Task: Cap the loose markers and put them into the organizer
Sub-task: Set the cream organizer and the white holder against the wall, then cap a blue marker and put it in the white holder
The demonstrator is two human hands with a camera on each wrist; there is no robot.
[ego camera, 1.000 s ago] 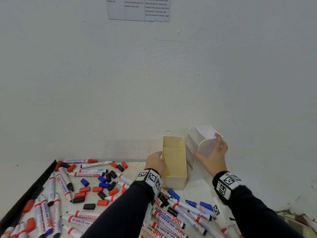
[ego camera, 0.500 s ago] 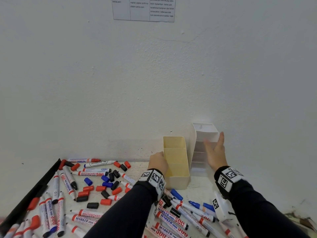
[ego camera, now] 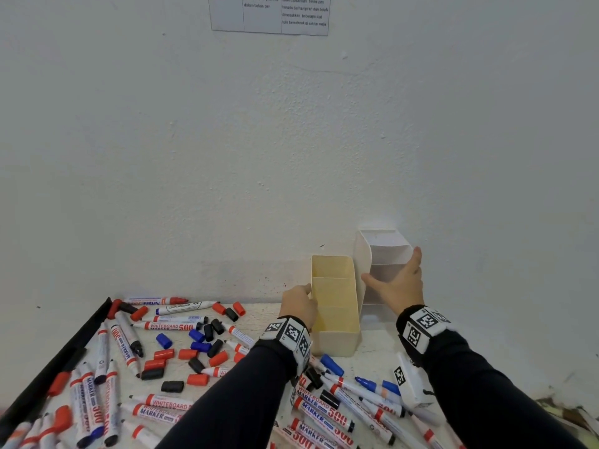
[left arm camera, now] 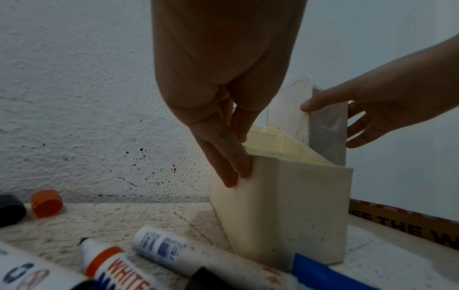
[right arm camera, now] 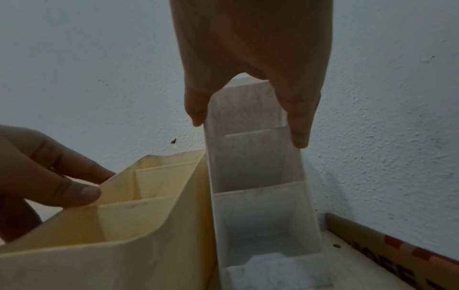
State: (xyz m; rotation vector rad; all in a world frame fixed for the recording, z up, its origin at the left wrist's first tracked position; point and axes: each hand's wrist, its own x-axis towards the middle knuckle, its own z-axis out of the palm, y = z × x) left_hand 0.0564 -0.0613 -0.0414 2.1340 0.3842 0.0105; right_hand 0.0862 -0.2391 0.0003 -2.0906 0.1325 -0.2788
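The wall notice (ego camera: 269, 14) is cut off above; bottom markers (ego camera: 306, 433) run off frame.

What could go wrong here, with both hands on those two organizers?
The tall white organizer is held high up by the right hand; it might tip against the cream organizer that the left hand holds.
Markers lie against the cream organizer's front; sliding it could roll them away.
Red, blue and black caps are mixed, so mismatches seem likely.
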